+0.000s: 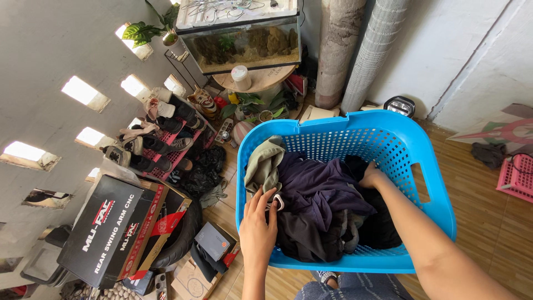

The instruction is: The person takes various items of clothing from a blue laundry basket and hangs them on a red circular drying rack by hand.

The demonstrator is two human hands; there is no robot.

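1. Wooden floor (pixel 488 222), messy corner: fish tank (pixel 244 41) up top, shoe rack (pixel 166 144) by the wall.
2. Your blue laundry basket (pixel 411 161) sits right in front of you, full of dark clothes (pixel 316 205).
3. Your left hand (pixel 258 222) rests flat and relaxed on the pile's near-left edge.
4. Your right hand (pixel 371 178) is buried in the clothes, so can't tell its grip.

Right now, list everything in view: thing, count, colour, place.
laundry basket: one, blue, on the wooden floor at centre
clothes: a pile, dark purple, black and olive, inside the basket
aquarium: one, glass, on a round stand at top
shoe rack: one, pink, holding several shoes, by the wall
cardboard box: one, black, lower left
rolled mats: two, grey and brown, upright in the corner
small basket: one, pink, right edge
left hand: on the basket's near rim, fingers touching clothes
right hand: reaching into the clothes
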